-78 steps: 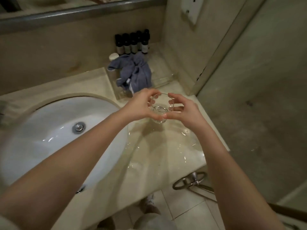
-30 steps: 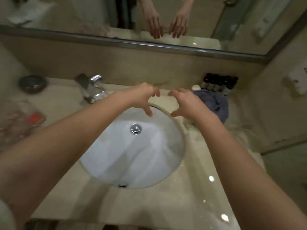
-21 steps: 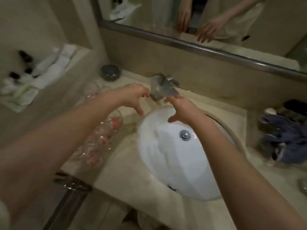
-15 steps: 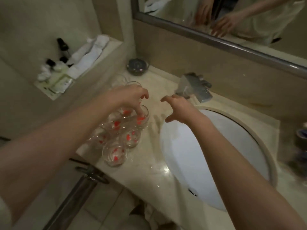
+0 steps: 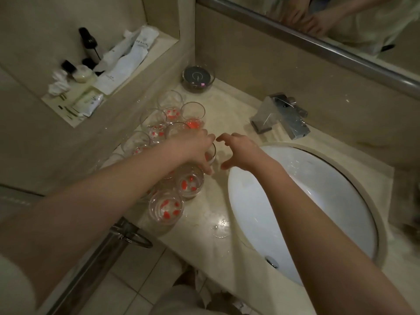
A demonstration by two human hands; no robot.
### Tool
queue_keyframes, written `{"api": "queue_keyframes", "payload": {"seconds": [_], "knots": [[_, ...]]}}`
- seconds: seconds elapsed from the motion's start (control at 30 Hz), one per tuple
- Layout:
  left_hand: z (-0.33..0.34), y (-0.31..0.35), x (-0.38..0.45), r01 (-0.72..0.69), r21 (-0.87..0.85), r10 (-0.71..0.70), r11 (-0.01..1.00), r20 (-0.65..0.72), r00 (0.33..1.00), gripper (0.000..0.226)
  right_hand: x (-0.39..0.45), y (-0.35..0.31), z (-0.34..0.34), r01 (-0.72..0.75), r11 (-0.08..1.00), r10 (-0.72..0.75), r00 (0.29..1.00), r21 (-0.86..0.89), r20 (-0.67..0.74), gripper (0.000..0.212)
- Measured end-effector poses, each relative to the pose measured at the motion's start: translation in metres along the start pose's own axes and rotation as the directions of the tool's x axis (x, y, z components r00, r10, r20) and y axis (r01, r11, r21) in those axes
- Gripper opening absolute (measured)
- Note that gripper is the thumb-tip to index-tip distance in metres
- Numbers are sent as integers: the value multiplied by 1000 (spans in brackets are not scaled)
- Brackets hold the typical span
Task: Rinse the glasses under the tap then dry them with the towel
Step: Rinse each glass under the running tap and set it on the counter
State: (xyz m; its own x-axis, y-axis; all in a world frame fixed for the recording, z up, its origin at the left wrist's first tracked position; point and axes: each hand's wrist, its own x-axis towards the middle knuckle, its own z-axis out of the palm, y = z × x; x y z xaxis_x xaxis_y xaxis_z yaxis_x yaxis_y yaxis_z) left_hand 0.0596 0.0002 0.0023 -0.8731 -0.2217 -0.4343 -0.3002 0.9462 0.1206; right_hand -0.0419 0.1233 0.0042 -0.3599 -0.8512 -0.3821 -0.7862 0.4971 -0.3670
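The step in hand looks like fetching the next glass to rinse; the left hand [image 5: 193, 148] curls down over one clear red-spotted tumbler [image 5: 211, 153] at the near edge of the cluster of clear glass tumblers with red marks [image 5: 167, 208] on the beige marble counter [image 5: 204, 214] — fingers on its rim, thumb down its side, seemingly gripping it; the right hand [image 5: 241, 151] hovers just beside, fingers and thumb spread in a wide curve, holding nothing. The next move probably calls for lifting that tumbler clear of its neighbours and carrying it to the square chrome tap [image 5: 281, 115] over the white oval basin [image 5: 318, 201]; the towel is not in view.
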Motion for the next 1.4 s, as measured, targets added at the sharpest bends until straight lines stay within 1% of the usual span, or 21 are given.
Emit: {"api": "queue_keyframes", "payload": {"seconds": [0.07,0.17,0.27,0.4,0.5,0.53,0.6,0.67,0.73,0.77,0.87,0.9,0.93,1.0,1.07,1.1,1.13,1.17,1.27,1.4], "knots": [[1,3,1,0,45,-1,999,9,1000,77,-2,5,1,-12,1000,12,1000,26,9,78],[1,4,5,-2,52,1,999,22,1000,67,-3,12,2,-22,998,21,1000,57,14,78],[3,0,12,2,10,-2,1000,-2,1000,44,-5,18,1,-18,996,19,1000,92,-1,78],[0,2,14,-7,1,7,1000,9,1000,54,-8,27,-2,-15,989,17,1000,149,-16,76],[-1,8,19,15,-95,-14,995,6,1000,43,-16,38,-7,-11,979,22,998,204,-52,74],[-3,12,22,17,-140,-17,990,2,1000,52,-20,42,-10,-12,972,29,997,233,-70,73],[-6,19,31,13,-242,-19,970,-24,1000,77,-28,53,-18,-26,956,62,991,292,-115,71],[-12,27,41,7,-350,-26,937,-49,998,85,-35,65,-28,-58,933,122,979,354,-161,69],[-16,35,50,-14,-453,-13,892,-57,998,84,-41,76,-37,-87,885,203,956,458,-211,65],[-17,40,56,-27,-489,-3,872,-61,998,82,-44,82,-41,-85,839,248,939,537,-239,64],[-13,51,73,-65,-599,18,798,-85,996,73,-52,98,-56,-20,631,382,878,775,-288,55],[-11,53,79,-70,-654,24,753,-78,997,71,-55,102,-59,3,572,415,862,820,-292,51],[-10,56,83,-67,-718,33,692,-62,998,70,-56,106,-62,19,535,441,846,844,-299,47],[-4,62,89,-40,-849,42,527,-20,999,68,-56,117,-64,29,506,494,810,862,-317,38],[3,70,92,4,-961,32,277,13,999,66,-52,129,-63,35,452,560,767,891,-314,30],[8,73,94,28,-988,21,149,31,999,66,-48,136,-62,37,425,593,744,904,-309,26],[14,76,96,52,-997,7,49,52,999,67,-44,143,-60,33,417,620,721,908,-310,24],[19,79,98,80,-996,-1,-25,80,997,68,-39,149,-59,22,425,637,703,905,-316,24],[31,86,104,118,-972,2,-205,120,993,63,-22,161,-55,5,447,643,693,895,-326,27],[44,96,108,100,-914,-21,-393,117,993,56,1,172,-55,-3,470,647,682,883,-342,26]]}}
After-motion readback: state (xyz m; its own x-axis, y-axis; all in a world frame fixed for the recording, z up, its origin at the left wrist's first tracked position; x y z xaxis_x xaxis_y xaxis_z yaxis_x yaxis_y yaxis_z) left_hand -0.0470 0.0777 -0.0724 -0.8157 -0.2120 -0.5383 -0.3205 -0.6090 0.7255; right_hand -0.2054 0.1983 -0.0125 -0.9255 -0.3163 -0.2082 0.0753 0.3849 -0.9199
